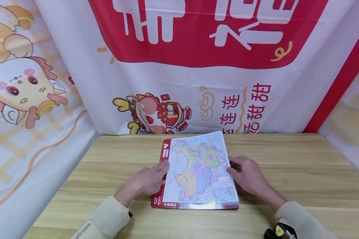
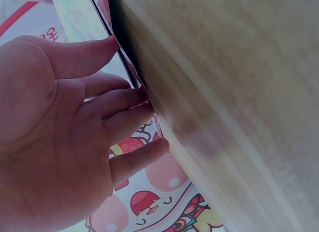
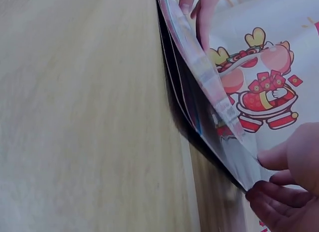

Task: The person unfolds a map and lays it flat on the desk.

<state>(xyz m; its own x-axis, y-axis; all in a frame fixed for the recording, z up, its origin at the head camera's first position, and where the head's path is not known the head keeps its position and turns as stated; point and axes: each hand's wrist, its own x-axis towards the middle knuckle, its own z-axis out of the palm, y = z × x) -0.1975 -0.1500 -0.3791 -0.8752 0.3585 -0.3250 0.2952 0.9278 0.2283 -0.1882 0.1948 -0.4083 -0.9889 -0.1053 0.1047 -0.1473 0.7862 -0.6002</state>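
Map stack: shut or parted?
Parted at one edge: the map stack shows gaps between its layers in the right wrist view.

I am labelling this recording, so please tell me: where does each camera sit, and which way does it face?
Head: on the head, facing forward and down at the map on the table; left hand, right hand and sleeves show.
Left wrist: on that wrist, facing the map's edge; the left hand shows, palm side.
Right wrist: on that wrist, facing the map's edge; the right hand shows, and part of the left at the top.
Head and right wrist share the map, both hands and the red-suited cartoon.
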